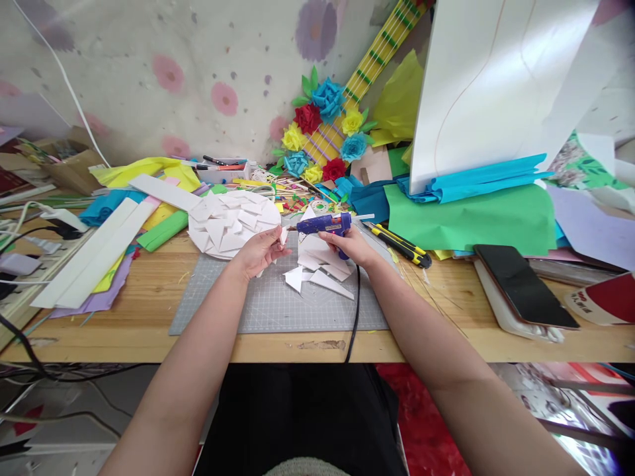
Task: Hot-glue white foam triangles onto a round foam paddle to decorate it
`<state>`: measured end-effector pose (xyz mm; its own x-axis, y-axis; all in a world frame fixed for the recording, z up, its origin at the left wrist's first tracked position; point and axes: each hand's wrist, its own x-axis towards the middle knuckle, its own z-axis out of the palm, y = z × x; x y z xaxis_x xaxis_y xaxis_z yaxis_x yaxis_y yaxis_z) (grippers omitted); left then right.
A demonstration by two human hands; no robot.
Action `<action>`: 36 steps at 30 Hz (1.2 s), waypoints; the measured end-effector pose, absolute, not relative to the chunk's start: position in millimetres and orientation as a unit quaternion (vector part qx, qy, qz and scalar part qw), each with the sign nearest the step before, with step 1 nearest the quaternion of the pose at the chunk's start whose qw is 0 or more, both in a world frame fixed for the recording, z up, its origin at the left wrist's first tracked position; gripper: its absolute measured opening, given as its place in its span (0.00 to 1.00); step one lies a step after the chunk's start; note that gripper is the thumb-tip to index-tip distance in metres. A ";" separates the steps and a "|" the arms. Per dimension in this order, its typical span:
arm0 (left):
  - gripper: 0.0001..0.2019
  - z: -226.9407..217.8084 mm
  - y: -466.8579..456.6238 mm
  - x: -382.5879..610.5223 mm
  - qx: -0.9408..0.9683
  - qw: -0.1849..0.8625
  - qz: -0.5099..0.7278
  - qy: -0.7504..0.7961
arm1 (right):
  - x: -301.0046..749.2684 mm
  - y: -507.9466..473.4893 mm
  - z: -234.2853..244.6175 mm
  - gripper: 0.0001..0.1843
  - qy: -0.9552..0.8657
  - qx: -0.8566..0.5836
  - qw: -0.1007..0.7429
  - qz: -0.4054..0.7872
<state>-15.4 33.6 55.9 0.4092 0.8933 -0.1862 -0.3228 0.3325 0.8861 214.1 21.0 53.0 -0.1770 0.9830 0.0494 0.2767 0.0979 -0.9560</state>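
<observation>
My right hand (350, 244) is wrapped round a purple glue gun (317, 225), whose nozzle points left. A white glue stick (366, 217) pokes from its back end. Pinched in my left hand (262, 250) is a small white foam board piece (284, 236), close to the nozzle tip. Just left of that hand lies a white disc (201, 239) covered with overlapping angular pieces. Several loose white pieces (325, 281) are spread on the grey cutting mat (268, 314) below the glue gun.
A yellow-black utility knife (399, 244) lies right of the mat. Farther right are a black phone (526, 284) and a red-white paper cup (605, 299). White strips (96, 254) and a power strip (47, 277) sit left. A flower-decorated paper guitar (327, 135) leans at the back. The gun's black cord (355, 317) crosses the table edge.
</observation>
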 end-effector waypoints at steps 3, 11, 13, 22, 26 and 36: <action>0.14 58.9 32.1 -15.4 0.410 0.733 0.413 0.352 | 214.0 22.1 50.8 0.28 -0.605 -0.497 0.421 0.459; 0.19 80.5 31.4 -42.6 0.510 0.437 0.535 0.512 | 221.1 32.6 43.4 0.28 -0.523 -0.492 0.506 0.477; 0.17 83.2 27.7 -56.4 0.575 0.290 0.510 0.570 | 221.5 33.5 43.1 0.28 -0.519 -0.502 0.507 0.470; 0.11 62.5 9.0 -94.4 0.763 0.038 0.274 0.584 | 219.8 33.8 38.7 0.26 -0.516 -0.487 0.509 0.488; 0.10 50.0 8.8 -94.3 0.777 0.029 0.250 0.577 | 220.3 33.8 38.6 0.27 -0.521 -0.498 0.505 0.475; 0.12 41.7 12.0 -96.4 0.759 0.020 0.248 0.602 | 219.4 34.5 37.7 0.26 -0.521 -0.478 0.515 0.485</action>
<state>-96.4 12.0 41.7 0.1534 0.9235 0.3516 0.9033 -0.2753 0.3291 219.4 34.5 37.7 -0.0141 0.9972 0.0737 -0.0010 0.0737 -0.9973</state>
